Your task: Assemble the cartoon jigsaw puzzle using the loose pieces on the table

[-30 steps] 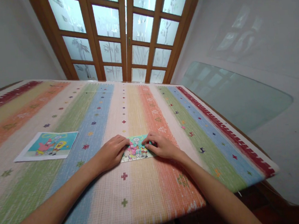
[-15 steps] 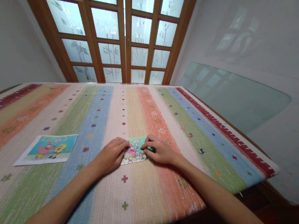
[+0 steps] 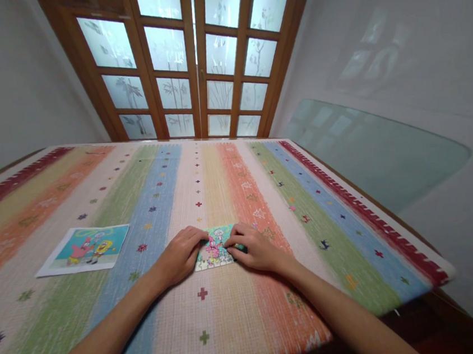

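A small jigsaw puzzle (image 3: 215, 249) with a pink and a pale cartoon figure on turquoise lies flat in front of me. Around its left edge my left hand (image 3: 183, 253) is curled, thumb and fingertips gripping the border. My right hand (image 3: 253, 247) rests over the right part, its thumb and fingers drawn into a pinch at the puzzle's surface. Whatever is between those right fingertips is hidden. To the left lies a printed picture (image 3: 92, 247) on white paper, showing cartoon figures on a turquoise ground.
A striped, patterned cloth (image 3: 168, 330) covers the table, whose front edge runs close to me at the lower right. Wooden double doors (image 3: 194, 63) with frosted panes stand beyond it. A frosted glass panel (image 3: 377, 151) is at the right wall.
The view has tilted slightly, so the table, paper and puzzle sit a little lower. Both hands keep nearly the same place on the puzzle, with slight finger movement on the right.
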The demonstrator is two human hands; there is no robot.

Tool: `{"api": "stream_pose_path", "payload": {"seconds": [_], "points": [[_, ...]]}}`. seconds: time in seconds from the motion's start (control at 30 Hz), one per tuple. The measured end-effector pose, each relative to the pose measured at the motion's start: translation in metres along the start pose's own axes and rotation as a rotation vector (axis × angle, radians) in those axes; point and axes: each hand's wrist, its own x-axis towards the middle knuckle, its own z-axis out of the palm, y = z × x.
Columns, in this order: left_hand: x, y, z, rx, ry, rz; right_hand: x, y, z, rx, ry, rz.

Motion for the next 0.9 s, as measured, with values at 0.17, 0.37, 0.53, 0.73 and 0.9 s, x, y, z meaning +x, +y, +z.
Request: {"api": "stream_pose_path", "payload": {"seconds": [0.17, 0.37, 0.53, 0.73, 0.9], "points": [[-0.001, 0.0, 0.001, -0.027, 0.001, -0.035, 0.0, -0.007, 0.005, -0.057, 0.025, -0.028], [-0.001, 0.0, -0.001, -0.094, -0.008, -0.089, 0.002, -0.022, 0.009, -0.076, -0.039, -0.07], [-0.002, -0.001, -0.005, -0.144, -0.024, -0.133, 0.004, -0.03, 0.012, -0.09, -0.097, -0.075], [0.0, 0.002, -0.005, -0.152, -0.035, -0.133, 0.003, -0.029, 0.014, -0.057, -0.109, -0.046], [-0.001, 0.004, -0.005, -0.14, -0.029, -0.127, 0.003, -0.028, 0.015, -0.005, -0.105, -0.023]]}}
